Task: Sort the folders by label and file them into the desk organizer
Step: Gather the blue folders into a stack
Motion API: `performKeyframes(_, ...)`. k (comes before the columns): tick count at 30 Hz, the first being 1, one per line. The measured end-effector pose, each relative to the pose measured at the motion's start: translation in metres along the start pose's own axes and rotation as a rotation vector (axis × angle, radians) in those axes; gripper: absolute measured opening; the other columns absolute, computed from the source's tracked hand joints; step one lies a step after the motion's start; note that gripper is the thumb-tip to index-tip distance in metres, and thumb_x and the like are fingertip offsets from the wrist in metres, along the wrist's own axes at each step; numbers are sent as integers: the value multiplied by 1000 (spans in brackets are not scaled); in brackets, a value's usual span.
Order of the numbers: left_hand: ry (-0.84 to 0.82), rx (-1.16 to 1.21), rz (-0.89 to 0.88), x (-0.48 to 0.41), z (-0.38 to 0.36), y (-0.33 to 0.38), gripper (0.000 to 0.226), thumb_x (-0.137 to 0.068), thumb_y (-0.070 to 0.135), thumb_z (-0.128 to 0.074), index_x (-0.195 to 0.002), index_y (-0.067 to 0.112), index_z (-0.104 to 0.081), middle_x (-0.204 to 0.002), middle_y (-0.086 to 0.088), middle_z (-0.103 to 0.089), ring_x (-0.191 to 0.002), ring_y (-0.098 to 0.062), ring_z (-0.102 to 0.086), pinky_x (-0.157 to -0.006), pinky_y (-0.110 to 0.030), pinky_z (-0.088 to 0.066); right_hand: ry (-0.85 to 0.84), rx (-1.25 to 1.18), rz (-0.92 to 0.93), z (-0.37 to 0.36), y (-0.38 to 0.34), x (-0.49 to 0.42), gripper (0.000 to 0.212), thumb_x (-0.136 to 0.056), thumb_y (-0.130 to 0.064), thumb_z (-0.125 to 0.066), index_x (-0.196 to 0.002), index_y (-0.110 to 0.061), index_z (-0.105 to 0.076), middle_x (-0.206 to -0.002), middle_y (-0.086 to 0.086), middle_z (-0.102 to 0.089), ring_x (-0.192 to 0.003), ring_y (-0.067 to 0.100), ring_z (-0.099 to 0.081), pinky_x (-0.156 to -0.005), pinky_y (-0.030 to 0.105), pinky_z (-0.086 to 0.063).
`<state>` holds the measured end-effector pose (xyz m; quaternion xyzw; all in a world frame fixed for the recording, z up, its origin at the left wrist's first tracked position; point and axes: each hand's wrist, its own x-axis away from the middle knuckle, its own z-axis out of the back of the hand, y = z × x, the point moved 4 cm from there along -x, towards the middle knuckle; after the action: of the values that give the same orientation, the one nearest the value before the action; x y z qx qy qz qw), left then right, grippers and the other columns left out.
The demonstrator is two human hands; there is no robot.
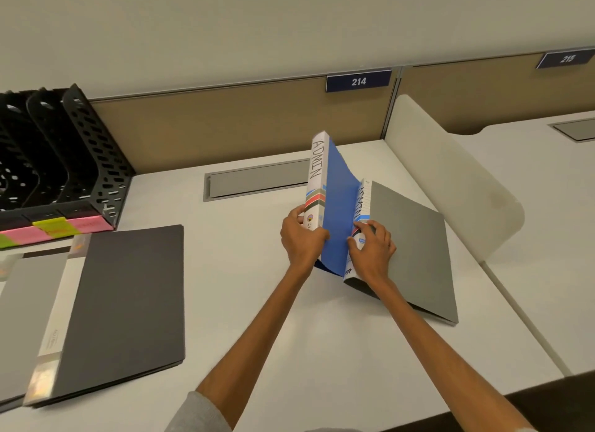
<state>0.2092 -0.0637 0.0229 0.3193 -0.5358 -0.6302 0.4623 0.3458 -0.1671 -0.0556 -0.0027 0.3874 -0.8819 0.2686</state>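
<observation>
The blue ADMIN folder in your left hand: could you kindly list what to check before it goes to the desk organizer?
1. Left hand grips the blue folder by its spine: ok.
2. Its spine label reads ADMIN: ok.
3. Grey folder, held by the right hand, also reads ADMIN: ok.
4. Sticky labels on the desk organizer legible for choosing a slot: cannot tell, blurred.
5. Organizer slots in view free: ok.
6. Dark folders lie flat before the organizer, below a lifted carry: ok.
</observation>
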Motion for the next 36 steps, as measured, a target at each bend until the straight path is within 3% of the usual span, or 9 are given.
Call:
performKeyframes(9, 99, 92, -178, 16, 34, 48, 71, -68, 4, -84, -130, 16, -52, -122, -4, -61, -102, -18, -62, -67, -11, -52, -162, -158, -50, -16, -24, -14, 44, -95, -39, -57, -133, -16, -54, -137, 7, -53, -127, 25, -48, -108, 41, -31)
performKeyframes(13, 115, 107, -277, 33, 37, 64, 69, -67, 4, -85, -128, 15, -55, -120, -2, -62, -98, -14, -61, -75, -17, -56, -354, -604, -233, -25, -48, -24, 47, -100, -43, -44, -138, -16, -46, -141, 5, -51, -126, 20, -50, -101, 33, -39)
performKeyframes(16, 108, 160, -263, 36, 41, 71, 68, -66, 2, -85, -127, 16, -57, -119, -2, -64, -99, -17, -63, -78, -25, -59, -444, -823, -399, -27, -55, -32, 52, -97, -51, -45, -140, -22, -42, -142, 3, -50, -130, 27, -48, -105, 50, -42)
performKeyframes(18, 109, 184, -263, 35, 46, 73, 68, -64, -1, -84, -124, 17, -59, -114, -1, -66, -96, -17, -65, -73, -23, -59, -444, -886, -469, -25, -57, -36, 54, -94, -54, -49, -139, -26, -43, -141, 2, -51, -128, 29, -50, -103, 53, -43)
performKeyframes(23, 105, 169, -290, 34, 52, 74, 67, -63, 0, -84, -119, 24, -58, -111, 3, -65, -92, -12, -64, -69, -18, -58, -456, -912, -493, -25, -59, -38, 56, -92, -55, -52, -138, -24, -44, -140, 3, -51, -125, 32, -52, -99, 51, -45)
performKeyframes(30, 124, 153, -236, 29, 61, 57, 71, -65, 3, -86, -128, 16, -54, -121, -3, -63, -102, -20, -63, -79, -31, -60, -368, -855, -459, -37, -49, -29, 53, -89, -47, -62, -131, -16, -51, -132, 2, -56, -115, 25, -54, -101, 49, -45)
performKeyframes(34, 180, 164, -164, 21, 93, 33, 66, -68, 11, -86, -126, 19, -55, -115, -2, -65, -97, -21, -67, -75, -28, -60, -310, -809, -437, -45, -49, -14, 45, -84, -48, -69, -114, -15, -62, -115, 1, -66, -92, 11, -60, -73, 26, -46)
performKeyframes(36, 221, 154, -118, 19, 112, 15, 64, -71, 16, -86, -126, 18, -54, -113, -2, -66, -95, -22, -68, -78, -33, -61, -294, -790, -460, -55, -49, -2, 49, -82, -46, -72, -117, -14, -61, -116, 0, -65, -93, 13, -61, -67, 22, -44)
